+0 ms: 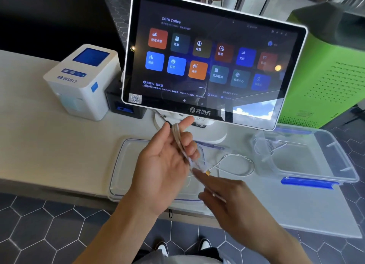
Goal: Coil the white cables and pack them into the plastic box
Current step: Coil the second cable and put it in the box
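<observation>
at the far left of the counter (49, 145) stands a white label printer (81, 82), with a small black device (124, 105) just beside it. neither is part of the step.

the clear lid (120, 165) of the box lies flat near the counter's front edge, partly under the hands.

the left hand (166, 165) is raised palm-up above the lid. its fingers are loosely curled round a bundle of white cable (178, 137), which runs in several parallel turns across the fingers. the hand serves as the winding form.

the right hand (227, 196) is below and to the right, its fingertips narrowed on the free run of the same cable, near a small yellow tag (207, 173). the exact pinch is blurred.

the loose tail (237, 165) loops across the counter toward the plastic box (316, 157), which stands open at the right with blue clips. it appears to hold some white cable already; the contents are hard to make out.

behind stands a touchscreen terminal (213, 60) and, at the right, a green cabinet (325, 76).

procedure, as judged: keep the left fingers steady and evenly spread. feed the tail with light tension from the right hand. lay each turn beside the last, not across it. watch the tail for snags on the box rim.
</observation>
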